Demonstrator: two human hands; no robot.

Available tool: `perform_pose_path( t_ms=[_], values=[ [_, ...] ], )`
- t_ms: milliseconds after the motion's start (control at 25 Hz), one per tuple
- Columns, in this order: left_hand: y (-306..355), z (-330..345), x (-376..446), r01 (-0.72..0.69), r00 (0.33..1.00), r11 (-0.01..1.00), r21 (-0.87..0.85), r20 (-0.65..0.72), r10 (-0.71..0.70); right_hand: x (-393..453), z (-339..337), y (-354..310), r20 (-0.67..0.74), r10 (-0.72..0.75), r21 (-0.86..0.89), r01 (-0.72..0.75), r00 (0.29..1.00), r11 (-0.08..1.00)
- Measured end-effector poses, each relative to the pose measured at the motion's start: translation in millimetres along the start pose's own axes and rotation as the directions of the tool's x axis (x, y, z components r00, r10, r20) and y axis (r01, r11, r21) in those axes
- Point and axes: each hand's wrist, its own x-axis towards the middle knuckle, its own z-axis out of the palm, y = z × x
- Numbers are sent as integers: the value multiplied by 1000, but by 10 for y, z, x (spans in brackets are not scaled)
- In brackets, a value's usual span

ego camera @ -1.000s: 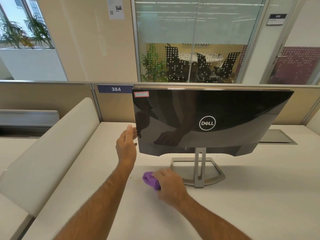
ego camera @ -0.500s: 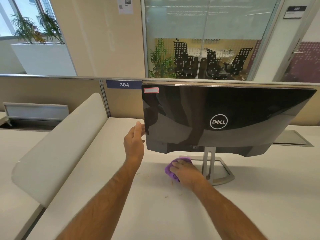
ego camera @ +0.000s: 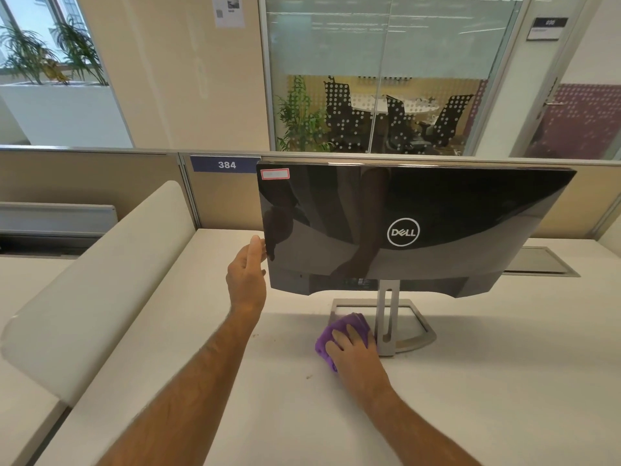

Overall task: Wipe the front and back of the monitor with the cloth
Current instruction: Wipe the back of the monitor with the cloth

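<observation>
A black Dell monitor [ego camera: 437,210] stands on the white desk [ego camera: 268,415] with its glossy back toward me; the screen side is hidden. Its silver stand [ego camera: 388,317] rises from a square base frame [ego camera: 416,341]. My left hand [ego camera: 247,277] rests upright against the monitor's left edge, fingers straight, near the lower corner. My right hand [ego camera: 356,358] holds a bunched purple cloth [ego camera: 351,320] down on the desk, right beside the stand's post and on the left part of the base.
A white padded divider [ego camera: 100,297] slants along the left of the desk. A beige partition with a "384" label [ego camera: 227,164] runs behind the monitor. A grey cable hatch [ego camera: 537,260] lies in the desk at the right.
My right hand has slid the purple cloth forward and to the right across the desk, up to the stand's base. My left hand stays at the monitor's left edge.
</observation>
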Motion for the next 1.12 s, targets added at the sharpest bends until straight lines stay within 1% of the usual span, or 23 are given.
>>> perform_pose_path(
  t_ms=[40, 80, 160, 200, 280, 360, 440, 480, 520, 560, 640, 680, 720, 760, 800, 840, 880, 920, 960, 1040, 1120],
  values=[
    [3, -3, -4, 0, 1000, 1000, 3, 5, 0, -56, -15, -2, -16, 29, 10, -29, 999, 1000],
    [8, -5, -7, 0, 1000, 1000, 4, 9, 0, -97, -25, -2, -61, 40, -9, -40, 997, 999],
    [18, -3, -22, 1, 1000, 1000, 5, 13, -1, -135, -28, 23, -90, 19, 28, -17, 996, 999],
    [23, 2, -26, 5, 1000, 1000, 5, 13, -5, -127, -36, 45, -61, -8, 56, 11, 998, 998],
    [20, 7, -31, 15, 1000, 1000, 1, 5, -15, -148, -87, 88, -48, -37, 157, 44, 998, 987],
    [14, 21, -47, 28, 1000, 1000, -8, -5, -28, -277, -145, 172, 17, -24, 369, 16, 1000, 929],
    [16, 42, -57, 59, 998, 998, -18, -15, -59, -462, -198, 323, 98, -55, 548, -8, 994, 837],
    [20, 49, -59, 66, 998, 998, -16, -18, -66, -560, -222, 416, 90, -86, 611, 13, 992, 791],
    [27, 51, -64, 66, 998, 998, -11, -19, -67, -657, -283, 515, 68, -101, 690, 27, 993, 723],
    [34, 51, -63, 65, 998, 998, -8, -21, -66, -733, -353, 625, 35, -101, 776, 37, 994, 629],
    [40, 55, -59, 68, 997, 998, -14, -25, -69, -861, -498, 905, -15, -32, 924, 26, 999, 383],
    [37, 59, -55, 69, 997, 997, -18, -27, -70, -910, -564, 1066, -30, 10, 951, 25, 999, 307],
    [34, 67, -59, 70, 997, 997, -21, -28, -71, -946, -592, 1230, -55, 64, 958, 35, 996, 284],
    [33, 74, -58, 74, 997, 997, -23, -31, -75, -963, -590, 1399, -85, 147, 936, 28, 985, 352],
    [32, 80, -58, 81, 996, 996, -28, -36, -82, -949, -545, 1571, -107, 258, 871, -34, 960, 490],
    [30, 88, -60, 88, 995, 995, -36, -40, -90, -920, -497, 1721, -117, 371, 750, -163, 921, 641],
    [29, 93, -64, 93, 995, 995, -43, -42, -94, -879, -449, 1826, -109, 458, 609, -305, 882, 732],
    [29, 99, -65, 93, 994, 994, -48, -44, -96, -831, -399, 1888, -89, 496, 497, -393, 864, 774],
    [28, 101, -66, 94, 994, 994, -49, -46, -97, -782, -351, 1883, -53, 482, 398, -424, 875, 814],
    [27, 103, -63, 97, 994, 994, -47, -48, -99, -671, -238, 1766, 35, 390, 211, -388, 920, 897],
    [28, 99, -60, 96, 994, 994, -43, -48, -98, -594, -75, 1610, 69, 356, 80, -361, 932, 929]
  ],
)
